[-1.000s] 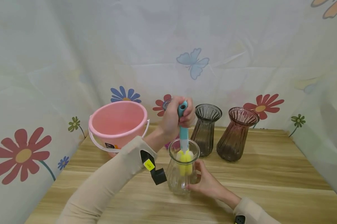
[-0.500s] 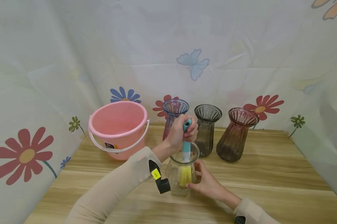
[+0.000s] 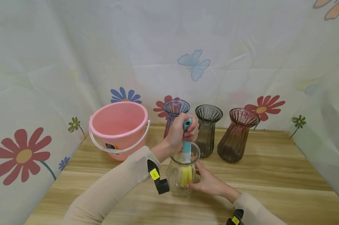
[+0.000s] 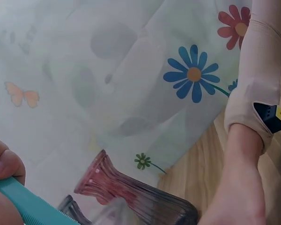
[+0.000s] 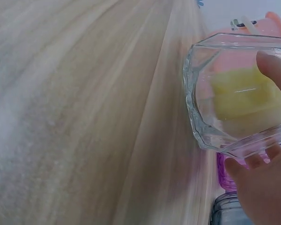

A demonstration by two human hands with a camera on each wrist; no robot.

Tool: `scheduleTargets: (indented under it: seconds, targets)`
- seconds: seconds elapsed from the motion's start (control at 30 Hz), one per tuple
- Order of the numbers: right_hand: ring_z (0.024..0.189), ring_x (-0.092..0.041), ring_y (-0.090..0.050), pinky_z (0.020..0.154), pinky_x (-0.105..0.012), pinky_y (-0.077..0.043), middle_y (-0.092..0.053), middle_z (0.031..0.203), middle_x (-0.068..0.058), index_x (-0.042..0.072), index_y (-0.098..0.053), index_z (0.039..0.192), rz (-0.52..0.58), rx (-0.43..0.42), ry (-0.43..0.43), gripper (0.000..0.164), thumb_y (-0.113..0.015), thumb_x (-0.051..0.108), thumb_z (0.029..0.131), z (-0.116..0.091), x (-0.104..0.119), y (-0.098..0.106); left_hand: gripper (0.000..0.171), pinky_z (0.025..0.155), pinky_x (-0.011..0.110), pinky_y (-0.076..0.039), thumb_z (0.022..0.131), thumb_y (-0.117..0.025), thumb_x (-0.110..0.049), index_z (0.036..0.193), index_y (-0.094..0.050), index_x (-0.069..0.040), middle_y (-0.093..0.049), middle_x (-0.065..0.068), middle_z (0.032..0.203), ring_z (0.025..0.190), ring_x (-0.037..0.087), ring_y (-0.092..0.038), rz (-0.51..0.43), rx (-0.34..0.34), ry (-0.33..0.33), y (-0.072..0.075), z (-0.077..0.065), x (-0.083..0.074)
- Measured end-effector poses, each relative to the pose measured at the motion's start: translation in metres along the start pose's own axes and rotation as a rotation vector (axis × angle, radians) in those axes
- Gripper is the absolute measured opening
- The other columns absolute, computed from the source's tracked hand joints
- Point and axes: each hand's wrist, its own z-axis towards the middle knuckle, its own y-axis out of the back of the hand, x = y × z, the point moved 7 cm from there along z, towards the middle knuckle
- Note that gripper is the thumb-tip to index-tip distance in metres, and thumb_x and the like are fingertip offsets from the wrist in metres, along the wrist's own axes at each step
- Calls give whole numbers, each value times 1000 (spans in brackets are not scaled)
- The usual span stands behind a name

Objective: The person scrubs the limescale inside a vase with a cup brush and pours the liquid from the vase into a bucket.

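Observation:
My left hand (image 3: 180, 132) grips the teal handle (image 3: 187, 147) of a bottle brush, its thumb near the top end. The brush reaches down through the mouth of a clear glass vase (image 3: 173, 179), and its yellow sponge head (image 3: 186, 176) is inside, low down. My right hand (image 3: 207, 182) holds the vase's lower right side between thumb and fingers; the vase stands upright on the table. The right wrist view shows the yellow sponge (image 5: 243, 93) through the glass, with the right hand (image 5: 267, 192) around the vase. Part of the teal handle (image 4: 30, 204) appears in the left wrist view.
A pink bucket (image 3: 117, 137) with a white handle stands at the left. Behind the hands are a blue-purple vase (image 3: 176, 107), a grey vase (image 3: 207, 137) and a red-brown vase (image 3: 235, 140). A flowered cloth (image 3: 147, 62) surrounds the wooden table (image 3: 270, 175).
Over the second, my left hand has pushed the brush lower in the vase, so the blue-purple vase behind shows. Since half a second ago it has barely shifted. The right hand keeps its hold.

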Motion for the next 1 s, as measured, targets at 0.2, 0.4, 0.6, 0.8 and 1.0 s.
scheduleTargets:
  seconds: [0.2, 0.4, 0.6, 0.8, 1.0]
  targets:
    - [138, -28, -17, 104, -54, -28, -19, 149, -7, 22, -10, 146, 28, -21, -6, 100, -77, 21, 72, 2, 2, 0, 37, 38, 27, -14, 90, -19, -19, 55, -29, -11, -25, -4, 45, 37, 11, -18, 29, 21, -45, -11, 9, -29]
    - [139, -29, -15, 104, -55, -27, -16, 150, -10, 19, -9, 147, 25, -43, -28, 103, -78, 19, 71, 2, 4, 1, 38, 38, 27, -14, 91, -18, -21, 56, -31, -12, -26, -5, 45, 37, 13, -19, 58, 32, -91, -18, 14, -53]
    - [138, -31, -17, 104, -54, -28, -17, 151, -12, 19, -7, 147, 12, -38, -30, 104, -78, 20, 71, 2, 2, -1, 38, 38, 27, -15, 91, -17, -21, 57, -31, -11, -26, -4, 45, 37, 12, -20, 70, 41, -95, -21, 14, -60]
    - [138, -31, -16, 103, -55, -28, -14, 151, -12, 20, -6, 147, 24, -40, -10, 105, -78, 18, 71, 1, 3, -2, 40, 38, 26, -16, 93, -16, -22, 58, -34, -11, -27, -5, 46, 38, 11, -20, 83, 77, -111, -27, 18, -71]
    - [139, -27, -15, 103, -55, -29, -13, 152, -8, 27, -5, 147, 28, -53, 19, 107, -79, 15, 70, 0, 5, -3, 39, 39, 26, -17, 93, -17, -22, 60, -36, -11, -28, -4, 47, 39, 10, -21, 94, 94, -103, -29, 17, -74]
